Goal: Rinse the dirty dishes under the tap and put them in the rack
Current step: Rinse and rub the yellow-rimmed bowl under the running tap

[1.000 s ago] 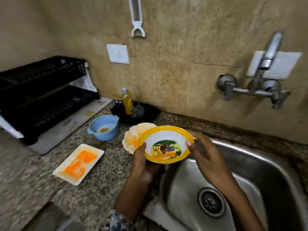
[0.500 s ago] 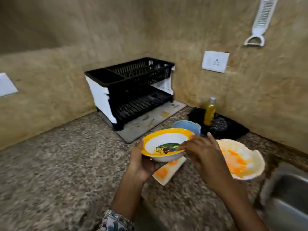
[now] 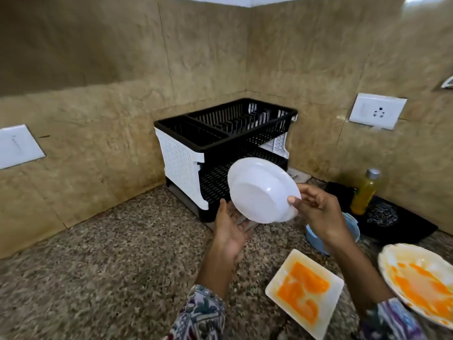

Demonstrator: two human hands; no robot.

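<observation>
- Head view: the round white plastic bowl point(image 3: 263, 190) is held in the air, tilted with its underside toward the camera, in front of the lower tier of the black-and-white two-tier plastic dish rack point(image 3: 220, 143), which stands at the far corner of the speckled granite counter point(image 3: 98, 266).
- Right hand point(image 3: 318, 212): thumb and fingers pinch the bowl's rim at its right edge.
- Left hand point(image 3: 231, 229): palm up, fingers relaxed under the bowl's lower edge; whether they touch it cannot be told.
- Handling estimate: the bowl looks light and stiff, likely melamine or plastic. If wet, the smooth surface may slip. Take hold at the flared rim, thumb on one face and fingers on the other.
- Unrinsed items: a rectangular white tray smeared orange point(image 3: 304, 293) and a scalloped plate smeared orange point(image 3: 421, 280) lie near the counter's near right edge; a small blue cup point(image 3: 316, 238) sits behind the right wrist.
</observation>
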